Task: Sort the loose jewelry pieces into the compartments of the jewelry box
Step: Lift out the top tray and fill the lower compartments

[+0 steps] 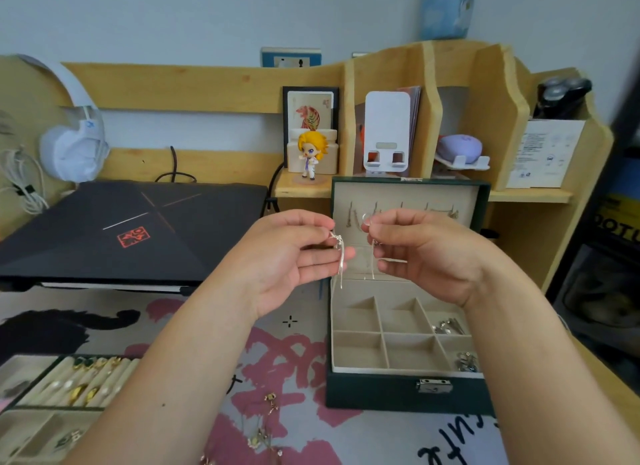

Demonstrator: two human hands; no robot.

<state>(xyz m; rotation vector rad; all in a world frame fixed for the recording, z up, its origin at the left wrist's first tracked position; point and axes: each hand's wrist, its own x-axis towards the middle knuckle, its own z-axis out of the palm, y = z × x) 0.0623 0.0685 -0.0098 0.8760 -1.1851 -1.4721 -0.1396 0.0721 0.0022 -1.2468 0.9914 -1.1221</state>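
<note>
My left hand point(294, 253) pinches a thin silver dangling earring point(340, 260) between thumb and fingers. My right hand point(426, 257) pinches a second silver dangle piece point(372, 253) the same way. Both hands are raised in front of the open lid of the dark green jewelry box point(408, 392). Its beige compartments hold silver pieces point(448, 326) at the right and more point(465, 362) at the front right. Several chains hang inside the lid point(412, 201). A removable tray point(41, 399) with ring rolls and gold and pearl pieces lies at the lower left. Loose gold jewelry point(266, 419) lies on the mat.
A closed black laptop point(131, 229) lies at the left. A wooden desk shelf point(415, 90) behind carries a figurine point(311, 153), a phone stand point(386, 132) and a shaver. White headphones point(74, 142) hang at the far left. A printed desk mat point(298, 347) covers the table.
</note>
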